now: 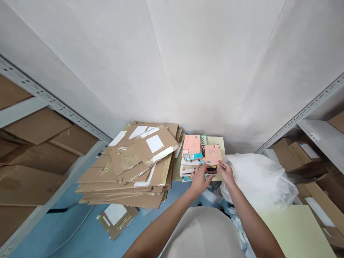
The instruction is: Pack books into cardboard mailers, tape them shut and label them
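A pink booklet (213,154) with a barcode lies tilted at the right side of a small stack of books. My right hand (227,173) is closed on its lower right corner, thumb and fingers pinched together. My left hand (201,179) rests over the front edge of the stack, fingers apart, fingertips near the booklet's lower left corner. A second pink booklet (191,144) sits on the stack's left, above a blue book (194,156) with a barcode label. More colourful books (185,169) lie beneath, partly hidden by my left hand. All rest on a pale yellow board (220,140).
Left of the books rises a high pile of flattened cardboard (145,154). A white plastic bag (258,177) bulges on the right. Metal shelves with cardboard boxes (34,179) flank both sides. Loose cardboard (118,218) lies on the blue floor (80,236).
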The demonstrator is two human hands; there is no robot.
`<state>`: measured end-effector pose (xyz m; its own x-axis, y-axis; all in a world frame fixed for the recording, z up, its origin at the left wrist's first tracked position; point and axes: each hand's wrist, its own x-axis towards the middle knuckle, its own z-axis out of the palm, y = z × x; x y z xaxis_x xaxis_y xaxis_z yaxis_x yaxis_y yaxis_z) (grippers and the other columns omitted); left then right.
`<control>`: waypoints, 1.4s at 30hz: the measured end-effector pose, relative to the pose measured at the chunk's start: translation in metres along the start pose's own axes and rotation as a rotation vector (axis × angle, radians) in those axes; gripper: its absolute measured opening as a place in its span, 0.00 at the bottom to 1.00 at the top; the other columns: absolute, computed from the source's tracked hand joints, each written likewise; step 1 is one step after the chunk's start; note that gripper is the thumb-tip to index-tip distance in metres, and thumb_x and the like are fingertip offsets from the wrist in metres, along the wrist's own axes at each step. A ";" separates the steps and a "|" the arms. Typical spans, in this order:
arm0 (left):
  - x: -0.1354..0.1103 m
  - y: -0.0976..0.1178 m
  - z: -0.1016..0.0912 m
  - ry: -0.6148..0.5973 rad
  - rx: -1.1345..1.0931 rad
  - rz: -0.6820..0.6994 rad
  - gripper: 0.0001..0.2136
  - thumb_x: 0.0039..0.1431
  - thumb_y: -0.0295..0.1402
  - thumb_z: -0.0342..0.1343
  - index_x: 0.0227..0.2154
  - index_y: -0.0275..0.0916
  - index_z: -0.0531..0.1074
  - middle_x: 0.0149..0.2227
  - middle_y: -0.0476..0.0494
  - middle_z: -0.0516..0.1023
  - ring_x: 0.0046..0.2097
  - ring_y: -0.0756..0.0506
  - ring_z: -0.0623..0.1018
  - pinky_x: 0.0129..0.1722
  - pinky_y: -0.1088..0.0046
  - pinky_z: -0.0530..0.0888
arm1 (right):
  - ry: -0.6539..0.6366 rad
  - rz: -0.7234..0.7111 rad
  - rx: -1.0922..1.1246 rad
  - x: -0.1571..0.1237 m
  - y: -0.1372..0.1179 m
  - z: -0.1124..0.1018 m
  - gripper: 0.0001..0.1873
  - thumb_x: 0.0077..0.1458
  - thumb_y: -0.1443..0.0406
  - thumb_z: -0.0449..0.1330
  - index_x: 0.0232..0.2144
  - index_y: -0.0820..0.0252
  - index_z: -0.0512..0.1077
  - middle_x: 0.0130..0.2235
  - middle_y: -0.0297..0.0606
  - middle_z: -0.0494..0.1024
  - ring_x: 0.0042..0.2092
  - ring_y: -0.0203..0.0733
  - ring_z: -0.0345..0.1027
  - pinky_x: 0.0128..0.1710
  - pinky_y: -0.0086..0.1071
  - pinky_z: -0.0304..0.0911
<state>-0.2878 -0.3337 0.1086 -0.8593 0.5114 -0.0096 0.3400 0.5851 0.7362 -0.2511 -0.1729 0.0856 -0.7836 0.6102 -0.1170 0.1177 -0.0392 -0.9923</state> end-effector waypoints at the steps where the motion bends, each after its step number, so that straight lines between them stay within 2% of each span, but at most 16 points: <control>1: -0.003 0.000 -0.001 -0.014 -0.020 0.023 0.23 0.57 0.39 0.56 0.56 0.42 0.67 0.60 0.35 0.69 0.65 0.30 0.61 0.57 0.47 0.61 | 0.042 0.004 0.011 -0.005 0.000 -0.001 0.25 0.43 0.50 0.66 0.40 0.60 0.78 0.44 0.47 0.81 0.46 0.49 0.76 0.46 0.44 0.71; 4: -0.010 -0.001 -0.004 -0.054 -0.087 0.076 0.23 0.58 0.40 0.54 0.56 0.41 0.68 0.58 0.35 0.72 0.64 0.31 0.62 0.58 0.48 0.60 | 0.168 0.017 0.082 -0.020 -0.002 -0.001 0.24 0.44 0.49 0.65 0.37 0.61 0.76 0.42 0.46 0.81 0.41 0.47 0.77 0.42 0.42 0.73; 8: -0.016 0.001 -0.001 -0.075 -0.217 0.116 0.21 0.58 0.42 0.55 0.54 0.41 0.70 0.56 0.36 0.74 0.63 0.33 0.64 0.60 0.49 0.60 | 0.324 0.016 0.165 -0.037 -0.002 -0.005 0.20 0.43 0.50 0.66 0.31 0.59 0.73 0.33 0.39 0.79 0.34 0.41 0.74 0.40 0.41 0.73; 12: -0.016 0.011 0.007 -0.103 -0.386 0.137 0.20 0.58 0.42 0.56 0.51 0.42 0.71 0.55 0.36 0.74 0.60 0.35 0.69 0.59 0.51 0.63 | 0.455 -0.032 0.098 -0.055 -0.004 -0.018 0.16 0.45 0.52 0.64 0.28 0.59 0.70 0.32 0.37 0.76 0.33 0.39 0.71 0.36 0.38 0.73; 17: -0.009 0.040 0.020 -0.229 -0.571 0.110 0.20 0.58 0.46 0.55 0.50 0.41 0.71 0.54 0.36 0.74 0.57 0.38 0.72 0.55 0.57 0.69 | 0.619 -0.170 -0.135 -0.086 -0.018 -0.042 0.07 0.48 0.60 0.59 0.26 0.57 0.68 0.31 0.35 0.73 0.35 0.39 0.69 0.34 0.34 0.69; 21: -0.010 0.073 0.031 -0.432 -0.773 0.047 0.26 0.55 0.52 0.58 0.50 0.40 0.71 0.54 0.35 0.74 0.56 0.38 0.73 0.53 0.59 0.70 | 0.785 -0.209 -0.191 -0.120 -0.032 -0.063 0.05 0.50 0.62 0.58 0.29 0.55 0.65 0.31 0.32 0.71 0.34 0.37 0.68 0.32 0.30 0.67; 24: -0.019 0.104 0.037 -0.620 -0.910 -0.054 0.31 0.50 0.58 0.59 0.50 0.41 0.70 0.54 0.35 0.75 0.54 0.37 0.75 0.51 0.59 0.72 | 0.831 -0.347 -0.343 -0.150 -0.036 -0.086 0.04 0.52 0.64 0.58 0.31 0.53 0.65 0.33 0.34 0.74 0.36 0.40 0.71 0.37 0.36 0.69; 27: -0.034 0.137 0.047 -0.775 -0.983 -0.160 0.30 0.48 0.59 0.59 0.45 0.42 0.71 0.50 0.37 0.78 0.50 0.37 0.78 0.47 0.59 0.75 | 0.725 -0.486 -0.624 -0.181 -0.034 -0.115 0.04 0.53 0.67 0.57 0.29 0.51 0.68 0.33 0.36 0.78 0.38 0.44 0.73 0.42 0.42 0.68; 30: -0.057 0.172 0.066 -0.906 -1.030 -0.165 0.26 0.46 0.56 0.63 0.41 0.41 0.72 0.44 0.40 0.80 0.47 0.39 0.80 0.45 0.61 0.76 | 0.613 -0.522 -0.821 -0.213 -0.030 -0.145 0.08 0.55 0.68 0.57 0.30 0.48 0.72 0.34 0.35 0.80 0.39 0.44 0.74 0.46 0.44 0.67; 33: -0.081 0.203 0.089 -1.024 -1.022 -0.154 0.26 0.45 0.54 0.65 0.41 0.39 0.74 0.45 0.39 0.81 0.45 0.39 0.80 0.43 0.63 0.76 | 0.598 -0.504 -0.945 -0.244 -0.027 -0.172 0.10 0.57 0.68 0.56 0.34 0.46 0.75 0.35 0.34 0.81 0.40 0.43 0.74 0.48 0.44 0.66; 36: -0.101 0.228 0.113 -1.095 -0.967 -0.117 0.26 0.46 0.54 0.64 0.42 0.38 0.76 0.45 0.37 0.81 0.46 0.38 0.80 0.43 0.65 0.76 | 0.649 -0.530 -1.011 -0.273 -0.026 -0.200 0.11 0.58 0.68 0.56 0.40 0.48 0.75 0.38 0.36 0.81 0.42 0.42 0.73 0.50 0.44 0.65; 39: -0.116 0.247 0.138 -1.167 -0.922 -0.071 0.26 0.47 0.52 0.65 0.44 0.37 0.76 0.45 0.37 0.81 0.45 0.38 0.80 0.44 0.65 0.75 | 0.785 -0.548 -0.967 -0.299 -0.025 -0.232 0.13 0.57 0.65 0.59 0.46 0.52 0.72 0.44 0.41 0.78 0.47 0.47 0.71 0.50 0.47 0.65; 42: -0.129 0.258 0.164 -1.258 -0.866 -0.028 0.26 0.47 0.50 0.66 0.44 0.37 0.77 0.45 0.37 0.81 0.45 0.39 0.80 0.45 0.64 0.75 | 0.982 -0.378 -0.824 -0.320 -0.020 -0.267 0.21 0.56 0.58 0.61 0.52 0.55 0.69 0.51 0.48 0.73 0.54 0.54 0.67 0.51 0.51 0.65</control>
<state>-0.0264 -0.1452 0.1887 0.1621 0.9541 -0.2518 -0.3752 0.2956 0.8786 0.1602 -0.1556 0.1542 -0.1294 0.8038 0.5807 0.5968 0.5308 -0.6017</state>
